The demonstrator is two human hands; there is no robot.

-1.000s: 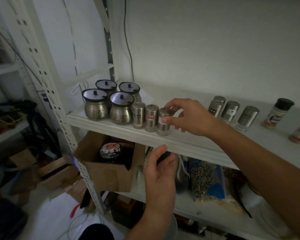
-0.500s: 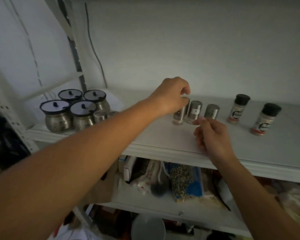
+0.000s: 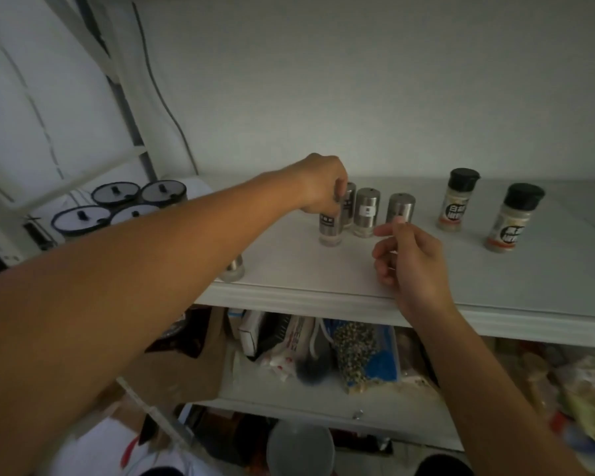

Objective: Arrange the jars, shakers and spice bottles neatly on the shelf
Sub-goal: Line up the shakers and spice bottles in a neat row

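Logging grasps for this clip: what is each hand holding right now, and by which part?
The left hand grips a steel shaker by its top. The right hand holds nothing.

This looks like a home pantry or storeroom. A white metal shelf (image 3: 323,290) set against a plain wall carries lidded metal jars (image 3: 79,219), steel shakers (image 3: 367,211) and black-capped spice bottles (image 3: 457,204). Below it, bagged dry foods (image 3: 358,355) and a cardboard box (image 3: 172,376) crowd the lower tier.
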